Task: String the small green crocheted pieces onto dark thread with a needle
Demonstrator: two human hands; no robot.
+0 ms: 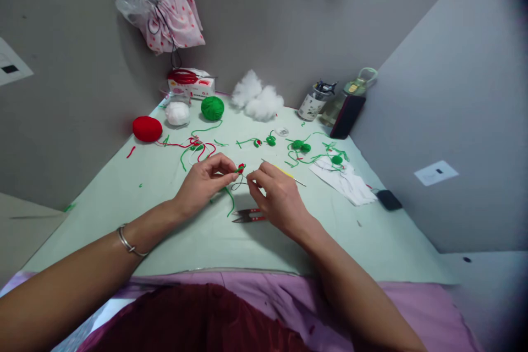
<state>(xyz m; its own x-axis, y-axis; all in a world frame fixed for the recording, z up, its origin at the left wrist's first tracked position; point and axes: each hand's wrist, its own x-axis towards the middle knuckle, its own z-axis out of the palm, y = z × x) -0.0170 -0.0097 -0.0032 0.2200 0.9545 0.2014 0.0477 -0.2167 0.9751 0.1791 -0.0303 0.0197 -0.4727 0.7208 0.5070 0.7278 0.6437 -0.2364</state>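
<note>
Between the thumb and fingers of my left hand [212, 175] is a small red and green crochet piece [241, 167], with a green yarn tail [230, 203] hanging below that hand. My right hand [277, 192] is pinched closed just to the right, apart from the piece. A thin dark thread [238, 183] loops between the piece and my right fingertips; whether a needle is in them is hidden. Under my right hand lie red-handled thread snips [247, 216], their blades pointing left. Behind its knuckles rests a yellow-handled crochet hook [287, 174].
Red [147, 128], white [177, 114] and green yarn balls [212, 108] stand back left, near white stuffing [258, 99]. Small green crochet pieces [301, 146] and yarn scraps lie behind my hands. At right are a tissue [344, 181], pen cup [312, 105], bottle [335, 109] and phone [347, 116].
</note>
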